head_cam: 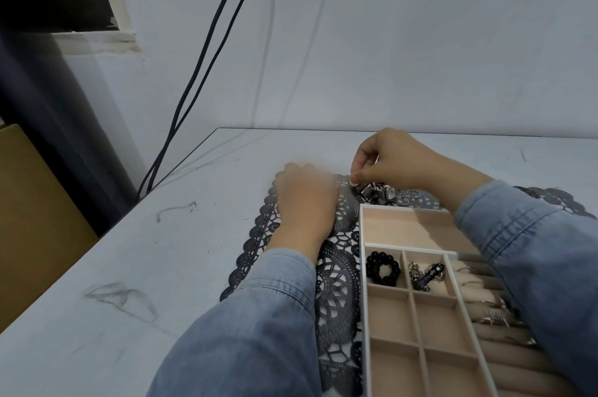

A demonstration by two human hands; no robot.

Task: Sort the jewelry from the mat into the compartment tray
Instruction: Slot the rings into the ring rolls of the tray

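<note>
The tray (362,267) held a bracelet (383,269) and a chain (426,275) in adjoining cells. Just beyond its far rim, the right hand (395,157) pinched a silver piece (355,183) between its fingers (354,177). The left hand (304,202) rested on the mat (339,299), seemingly flat, its fingers too blurred to tell.

We look down on a pale table (145,267). A black lace mat (339,299) lies partly under a beige compartment tray (363,267). The left hand (304,202), blurred, rests on the mat. The right hand (388,160) pinches a silver piece (355,182) at the mat's far end, near 2 rings (401,200). In the tray, 1 compartment holds a black bead bracelet (383,268), its neighbour a chain (425,275).
</note>
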